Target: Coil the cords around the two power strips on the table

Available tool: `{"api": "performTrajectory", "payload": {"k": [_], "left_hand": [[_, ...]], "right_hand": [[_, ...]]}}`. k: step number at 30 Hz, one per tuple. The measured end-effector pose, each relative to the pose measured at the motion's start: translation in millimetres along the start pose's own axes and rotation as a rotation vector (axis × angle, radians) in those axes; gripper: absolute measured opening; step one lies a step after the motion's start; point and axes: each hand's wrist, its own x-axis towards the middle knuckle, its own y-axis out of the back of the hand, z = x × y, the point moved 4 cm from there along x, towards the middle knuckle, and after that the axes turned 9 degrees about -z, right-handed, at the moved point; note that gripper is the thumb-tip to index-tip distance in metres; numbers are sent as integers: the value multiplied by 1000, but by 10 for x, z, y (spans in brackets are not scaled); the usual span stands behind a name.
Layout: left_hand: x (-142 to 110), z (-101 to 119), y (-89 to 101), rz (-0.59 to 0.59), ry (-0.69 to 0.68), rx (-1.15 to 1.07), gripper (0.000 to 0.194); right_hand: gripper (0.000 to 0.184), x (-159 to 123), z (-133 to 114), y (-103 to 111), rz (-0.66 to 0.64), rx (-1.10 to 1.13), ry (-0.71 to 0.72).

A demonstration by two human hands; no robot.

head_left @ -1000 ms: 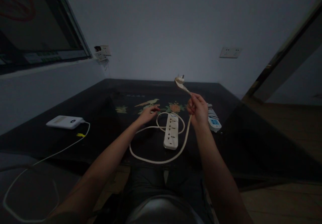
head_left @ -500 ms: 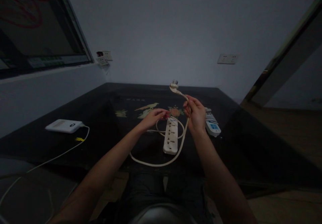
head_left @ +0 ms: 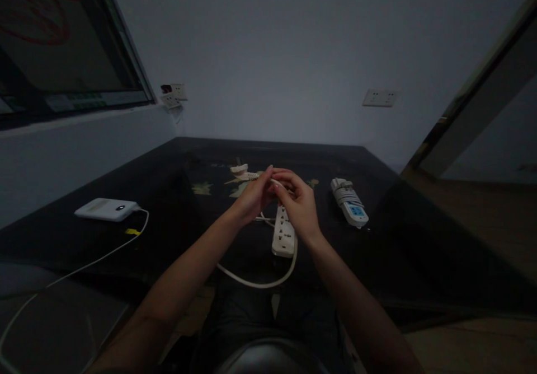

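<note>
Both hands meet above the far end of a white power strip (head_left: 284, 238) lying on the dark table. My left hand (head_left: 255, 196) has its fingers closed around the white power cord (head_left: 258, 285) just behind its plug (head_left: 240, 169). Beside it, my right hand (head_left: 300, 203) pinches the same cord between thumb and fingers. The plug sticks out to the left of my left hand, prongs up. From the hands the cord hangs in a loop around the strip's near end. My fingers hide the strip's far end.
To the right lies a second power strip (head_left: 350, 205) with its cord wound around it. A white power bank (head_left: 107, 209) with a cable sits on the left of the black table (head_left: 176, 183). Wall sockets (head_left: 380, 98) are behind.
My right hand has moved left with the cord, swinging the plug left and lower. My left hand has shifted slightly and closed on the cord near the plug.
</note>
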Motion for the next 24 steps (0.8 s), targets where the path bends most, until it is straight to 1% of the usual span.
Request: {"api": "performTrajectory", "payload": {"k": [2, 3, 6, 8, 11, 13, 16, 18, 20, 22, 24], "left_hand": [[-15, 8, 68, 22, 11, -22, 41], [-21, 20, 112, 33, 10, -41, 39], [-37, 63, 277, 62, 17, -144, 37], [-57, 85, 398, 94, 47, -193, 38], [-94, 115, 559, 127, 82, -228, 39], [-105, 118, 620, 74, 139, -267, 40], [-114, 80, 681, -61, 333, -282, 35], [-121, 41, 762, -107, 466, -204, 28], [-117, 0, 898, -109, 540, -40, 23], [-87, -45, 1070, -93, 538, 178, 24], [-22, -104, 1240, -79, 452, 397, 24]], "right_hand": [[13, -33, 0, 48, -37, -34, -10], [14, -52, 15, 95, -34, -56, -20], [15, -127, 135, 283, 37, -143, -58], [16, -187, 264, 380, 48, -245, -89], [15, -285, 477, 408, -49, -430, -145], [16, -351, 589, 376, -128, -538, -171], [18, -437, 674, 318, -187, -689, -184], [19, -487, 699, 274, -215, -755, -188], [20, -540, 721, 218, -258, -789, -193], [23, -596, 746, 155, -307, -819, -204], [28, -646, 769, 100, -348, -857, -218]]}}
